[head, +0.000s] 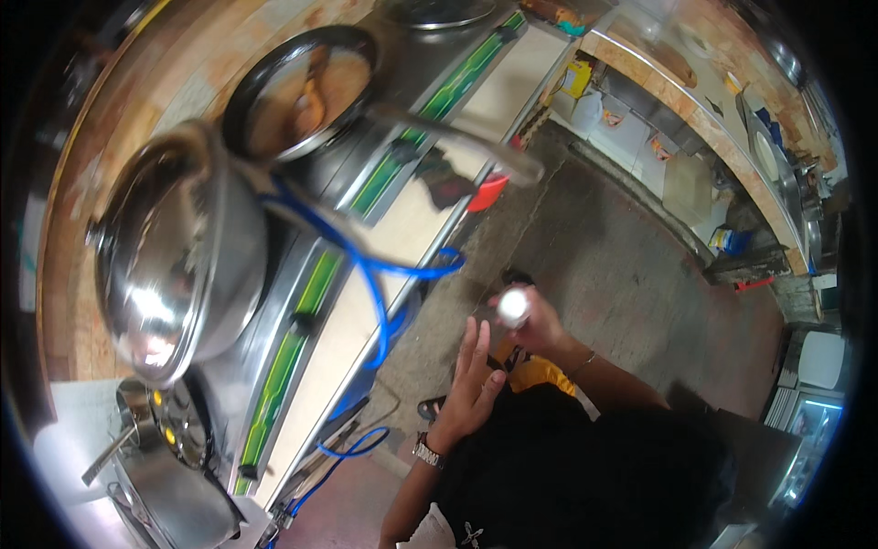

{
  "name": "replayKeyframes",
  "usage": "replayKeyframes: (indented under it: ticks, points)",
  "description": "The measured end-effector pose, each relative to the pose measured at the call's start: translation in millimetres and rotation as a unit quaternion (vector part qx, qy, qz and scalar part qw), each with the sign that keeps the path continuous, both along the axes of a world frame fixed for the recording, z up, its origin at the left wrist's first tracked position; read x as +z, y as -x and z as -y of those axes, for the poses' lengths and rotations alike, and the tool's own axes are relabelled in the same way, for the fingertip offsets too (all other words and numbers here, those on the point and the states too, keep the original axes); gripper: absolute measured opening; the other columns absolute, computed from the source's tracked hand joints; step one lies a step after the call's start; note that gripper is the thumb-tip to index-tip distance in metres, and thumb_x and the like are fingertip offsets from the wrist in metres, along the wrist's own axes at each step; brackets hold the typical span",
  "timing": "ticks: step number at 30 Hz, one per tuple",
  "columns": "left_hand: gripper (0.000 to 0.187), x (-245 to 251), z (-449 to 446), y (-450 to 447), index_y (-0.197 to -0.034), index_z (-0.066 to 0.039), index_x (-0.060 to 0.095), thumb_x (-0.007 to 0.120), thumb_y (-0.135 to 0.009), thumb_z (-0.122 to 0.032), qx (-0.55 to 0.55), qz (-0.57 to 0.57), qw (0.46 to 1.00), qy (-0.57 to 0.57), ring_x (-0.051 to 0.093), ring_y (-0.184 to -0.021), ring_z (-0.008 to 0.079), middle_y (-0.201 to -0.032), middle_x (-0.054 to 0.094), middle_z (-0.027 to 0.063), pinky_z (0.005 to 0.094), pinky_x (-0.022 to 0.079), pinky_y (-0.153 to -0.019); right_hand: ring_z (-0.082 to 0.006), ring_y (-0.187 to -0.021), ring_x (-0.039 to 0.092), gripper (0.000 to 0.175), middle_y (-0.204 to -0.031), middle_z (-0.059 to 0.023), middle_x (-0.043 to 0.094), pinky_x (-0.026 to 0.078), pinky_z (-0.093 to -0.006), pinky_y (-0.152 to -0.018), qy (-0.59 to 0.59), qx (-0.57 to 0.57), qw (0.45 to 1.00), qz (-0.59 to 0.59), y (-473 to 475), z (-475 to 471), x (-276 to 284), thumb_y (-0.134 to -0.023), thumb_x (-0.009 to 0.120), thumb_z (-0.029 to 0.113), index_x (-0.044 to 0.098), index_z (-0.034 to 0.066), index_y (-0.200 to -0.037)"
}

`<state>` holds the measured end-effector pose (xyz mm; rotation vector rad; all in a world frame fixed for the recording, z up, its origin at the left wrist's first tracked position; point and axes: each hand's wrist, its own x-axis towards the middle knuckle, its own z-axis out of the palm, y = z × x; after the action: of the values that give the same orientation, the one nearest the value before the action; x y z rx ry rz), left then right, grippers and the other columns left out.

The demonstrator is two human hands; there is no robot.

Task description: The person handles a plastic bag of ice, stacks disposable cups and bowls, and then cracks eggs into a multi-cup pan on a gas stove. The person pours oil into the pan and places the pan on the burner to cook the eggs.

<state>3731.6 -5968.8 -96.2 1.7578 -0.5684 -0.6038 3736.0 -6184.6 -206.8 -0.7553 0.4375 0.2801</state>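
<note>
My right hand (545, 329) is closed around a small container with a bright white top (514, 306), held upright over the floor in front of my body. Its label and lower part cannot be seen from above. Just to its left, my left hand (473, 391) is raised with the fingers spread apart and holds nothing. A metal watch sits on that wrist. Up and to the left, a frying pan (245, 92) rests on the gas stove, holding brown liquid (346, 75) and an orange-brown ladle or spoon (312, 103). Its long handle (494, 147) sticks out past the stove's front edge.
A large lidded metal pot (236, 254) stands beside the pan. Blue hose (370, 267) loops over the stove front. A dark cloth (442, 182) hangs near the pan handle, by a red container (488, 192). A tiled counter (727, 144) with shelves beneath runs along the right.
</note>
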Motion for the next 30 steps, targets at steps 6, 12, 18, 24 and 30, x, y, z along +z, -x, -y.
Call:
replayKeyframes:
  ticks: [6, 12, 18, 24, 30]
  points:
    - [0.056, -39.1, 109.6, -77.4, -0.149, -0.001, 0.039, 0.049, -0.103, -0.033, 0.104, -0.131, 0.983, -0.074, 0.040, -0.141, 0.0295, -0.153, 0.041, 0.0206, 0.0415, 0.043, -0.107, -0.0290, -0.107, 0.060, 0.035, -0.119, -0.0051, 0.061, 0.052, -0.0472, -0.087, 0.067, -0.179, 0.967, -0.169, -244.9, 195.9, -157.3, -0.099, 0.050, 0.045, 0.054, 0.0218, -0.126]
    - [0.041, 150.6, 78.5, -134.6, -0.121, 0.004, 0.065, 0.068, -0.092, -0.024, 0.237, -0.015, 0.969, -0.062, 0.068, -0.099, 0.0216, -0.117, 0.069, 0.0166, 0.0350, 0.054, -0.087, -0.0241, -0.115, 0.060, 0.047, -0.127, -0.0108, 0.061, 0.048, -0.0394, -0.100, 0.092, -0.182, 0.975, -0.085, -294.4, 233.4, -132.1, -0.097, 0.061, 0.027, 0.048, 0.0057, -0.137]
    - [0.019, 377.7, 22.6, -228.8, -0.094, 0.004, 0.071, 0.062, -0.093, -0.012, 0.450, 0.508, 0.719, -0.153, 0.062, -0.068, 0.0125, -0.075, 0.068, 0.0080, 0.0258, 0.047, -0.062, -0.0078, -0.069, 0.054, 0.006, -0.079, 0.0003, 0.062, 0.045, -0.0224, -0.064, 0.463, -0.206, 0.730, 0.458, -356.0, 238.5, 219.6, -0.089, 0.060, 0.003, 0.065, 0.0010, -0.091]
    - [0.027, 589.0, 0.7, -404.7, -0.115, -0.006, 0.070, 0.058, -0.095, -0.019, 0.398, 0.725, 0.525, -0.203, 0.071, -0.085, 0.0226, -0.099, 0.071, 0.0163, 0.0333, 0.054, -0.079, -0.0218, -0.082, 0.068, 0.024, -0.098, -0.0092, 0.072, 0.053, -0.0314, -0.075, 0.478, -0.267, 0.406, 0.732, -510.6, 48.1, 633.8, -0.090, 0.065, 0.024, 0.068, 0.0059, -0.106]
    - [0.042, 652.4, -6.4, -500.4, -0.125, -0.007, 0.065, 0.052, -0.089, -0.024, 0.211, 0.472, 0.621, -0.589, 0.067, -0.105, 0.0339, -0.112, 0.070, 0.0195, 0.0434, 0.052, -0.089, -0.0278, -0.114, 0.062, 0.033, -0.121, -0.0134, 0.069, 0.046, -0.0397, -0.099, 0.785, 0.093, 0.264, 0.553, -598.1, -51.4, 759.3, -0.089, 0.057, 0.018, 0.070, 0.0098, -0.118]
